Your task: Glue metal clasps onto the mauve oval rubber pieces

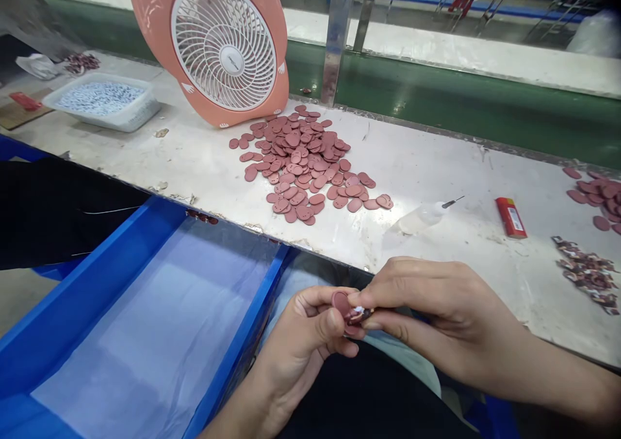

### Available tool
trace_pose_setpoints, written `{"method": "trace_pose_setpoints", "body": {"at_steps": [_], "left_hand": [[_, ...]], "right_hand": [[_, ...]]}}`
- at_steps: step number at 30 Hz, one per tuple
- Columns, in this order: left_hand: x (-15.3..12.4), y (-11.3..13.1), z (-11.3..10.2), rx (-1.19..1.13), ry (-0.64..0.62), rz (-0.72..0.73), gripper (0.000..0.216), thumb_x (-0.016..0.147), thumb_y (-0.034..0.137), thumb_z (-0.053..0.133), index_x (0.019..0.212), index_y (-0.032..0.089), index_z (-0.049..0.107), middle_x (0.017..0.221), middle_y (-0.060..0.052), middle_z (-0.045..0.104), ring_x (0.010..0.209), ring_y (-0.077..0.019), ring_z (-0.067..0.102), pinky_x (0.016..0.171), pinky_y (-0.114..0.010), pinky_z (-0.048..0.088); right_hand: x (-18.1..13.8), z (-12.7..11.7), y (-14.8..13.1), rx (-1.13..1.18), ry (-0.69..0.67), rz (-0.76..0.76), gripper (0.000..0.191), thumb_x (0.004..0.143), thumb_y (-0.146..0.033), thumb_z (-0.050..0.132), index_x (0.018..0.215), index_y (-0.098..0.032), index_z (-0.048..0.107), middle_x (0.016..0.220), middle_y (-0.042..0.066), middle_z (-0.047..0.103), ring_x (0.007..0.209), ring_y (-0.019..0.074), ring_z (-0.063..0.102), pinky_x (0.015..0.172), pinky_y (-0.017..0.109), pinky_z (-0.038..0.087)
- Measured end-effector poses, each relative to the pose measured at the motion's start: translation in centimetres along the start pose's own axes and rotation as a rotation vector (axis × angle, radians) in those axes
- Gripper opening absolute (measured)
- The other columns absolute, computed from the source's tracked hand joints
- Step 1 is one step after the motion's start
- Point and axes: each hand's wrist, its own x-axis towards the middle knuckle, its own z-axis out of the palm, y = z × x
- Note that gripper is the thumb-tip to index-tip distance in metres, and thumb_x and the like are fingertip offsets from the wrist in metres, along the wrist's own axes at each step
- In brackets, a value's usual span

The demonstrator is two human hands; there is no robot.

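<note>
My left hand [305, 335] is closed around a small reddish-brown oval piece [341, 303], held below the table's front edge over my lap. My right hand [427, 300] pinches a tiny shiny part [359, 313] against that oval piece. Both hands meet at the piece. A heap of the same oval pieces [303, 161] lies on the white worktable [436, 167] ahead of my hands.
A blue bin [97, 284] lined with clear plastic stands at my left. A pink desk fan [218, 44], a tray of small white parts [104, 99], a clear squeeze bottle [422, 218], a red lighter [510, 217], more oval pieces [596, 196] and a pile of small shiny parts [587, 272] sit on the table.
</note>
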Motion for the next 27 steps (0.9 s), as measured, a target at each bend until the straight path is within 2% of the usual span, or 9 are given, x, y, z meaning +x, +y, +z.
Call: {"method": "trace_pose_setpoints", "body": {"at_steps": [7, 13, 22, 27], "left_hand": [[0.0, 0.0, -0.1, -0.029, 0.037, -0.004, 0.034, 0.057, 0.039, 0.094, 0.079, 0.016, 0.080, 0.067, -0.001, 0.071, 0.058, -0.0085, 0.064, 0.051, -0.014, 0.052], [-0.1, -0.2, -0.2, -0.079, 0.076, 0.000, 0.032, 0.057, 0.034, 0.095, 0.079, 0.015, 0.080, 0.066, -0.001, 0.072, 0.057, -0.0079, 0.065, 0.049, -0.013, 0.051], [0.2, -0.4, -0.2, -0.121, 0.126, 0.050, 0.034, 0.057, 0.038, 0.093, 0.078, 0.015, 0.079, 0.066, 0.000, 0.072, 0.054, -0.0056, 0.064, 0.048, -0.012, 0.049], [0.2, 0.1, 0.0, -0.120, 0.095, 0.030, 0.038, 0.053, 0.038, 0.095, 0.077, 0.015, 0.079, 0.060, 0.001, 0.070, 0.052, -0.0049, 0.064, 0.048, -0.009, 0.048]], "right_hand": [[0.1, 0.1, 0.0, -0.006, -0.041, -0.051, 0.035, 0.094, -0.009, 0.063, 0.122, -0.031, 0.066, 0.092, 0.000, 0.074, 0.081, 0.0141, 0.068, 0.072, 0.023, 0.058], [0.4, 0.4, 0.1, -0.010, -0.028, -0.088, 0.036, 0.095, -0.010, 0.061, 0.126, -0.029, 0.061, 0.091, 0.000, 0.074, 0.081, 0.0129, 0.067, 0.072, 0.021, 0.056], [0.6, 1.2, 0.5, 0.010, -0.014, -0.041, 0.017, 0.095, -0.013, 0.061, 0.105, -0.025, 0.066, 0.084, 0.000, 0.071, 0.074, 0.0108, 0.065, 0.068, 0.020, 0.051], [0.9, 1.5, 0.3, 0.006, -0.001, -0.039, 0.013, 0.095, -0.015, 0.061, 0.101, -0.023, 0.069, 0.082, 0.001, 0.072, 0.073, 0.0118, 0.065, 0.067, 0.019, 0.050]]}}
